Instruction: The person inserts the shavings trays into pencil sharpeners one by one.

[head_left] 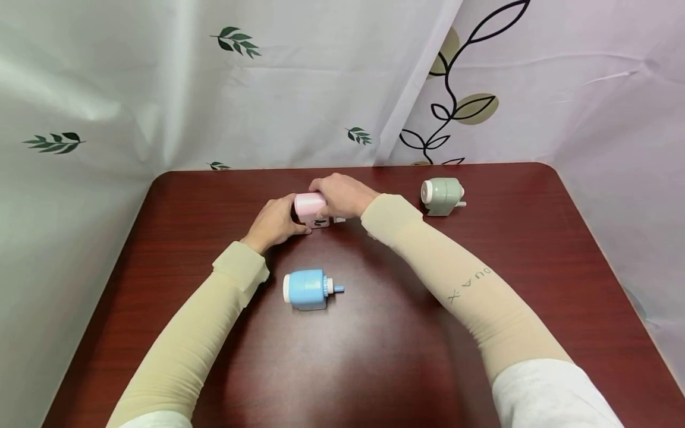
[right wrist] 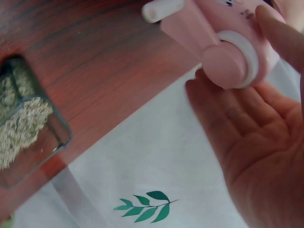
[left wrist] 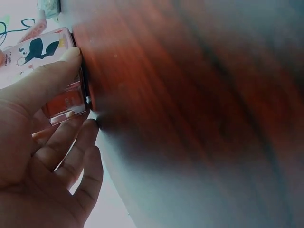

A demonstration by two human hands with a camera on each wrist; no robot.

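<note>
Both hands hold a pink crank pencil sharpener (head_left: 310, 205) near the table's far edge. My left hand (head_left: 273, 224) grips its left end. In the left wrist view, the thumb lies on the printed panda face and the fingers reach behind the clear drawer (left wrist: 66, 103). From above and the right, my right hand (head_left: 345, 195) grips the body, its thumb on the front and its fingers at the back. The right wrist view shows the pink crank arm (right wrist: 190, 28) with a white knob (right wrist: 164, 9). Part of the body is hidden under the right hand.
A blue pencil sharpener (head_left: 307, 288) lies nearer on the dark red table (head_left: 385, 368), its narrow end pointing right. At the far right stands a green sharpener (head_left: 444, 195); its clear bin (right wrist: 23, 123) holds shavings. A white leaf-printed curtain (head_left: 299, 89) hangs behind the table.
</note>
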